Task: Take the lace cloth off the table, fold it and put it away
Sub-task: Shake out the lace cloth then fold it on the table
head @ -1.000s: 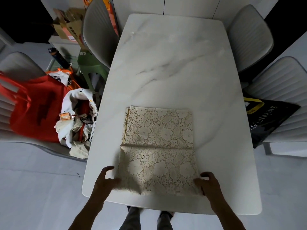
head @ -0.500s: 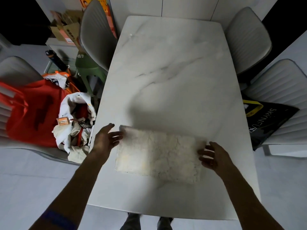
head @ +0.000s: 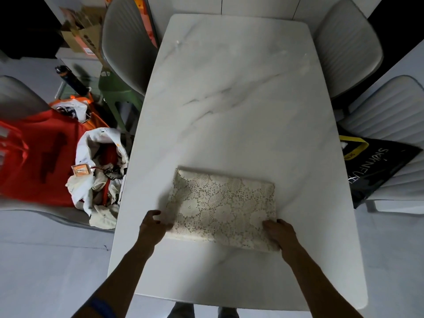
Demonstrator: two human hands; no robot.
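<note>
The cream lace cloth (head: 222,208) lies folded into a flat wide rectangle on the near half of the white marble table (head: 241,99). My left hand (head: 152,226) touches its near left corner, fingers curled at the edge. On the near right corner rests my right hand (head: 280,235), fingers bent over the cloth's edge. Whether either hand pinches the fabric or only rests on it is unclear.
Grey chairs (head: 128,42) stand along both long sides. Left of the table sit an orange bag (head: 41,157) and a white bag of cloths (head: 101,175). A black bag (head: 376,166) rests on the right chair. Cardboard boxes (head: 82,31) are at the far left.
The cloth's near half was folded away from me over its far half, so it is now half as deep. Both hands went forward with the fold, then came back to the near corners.
</note>
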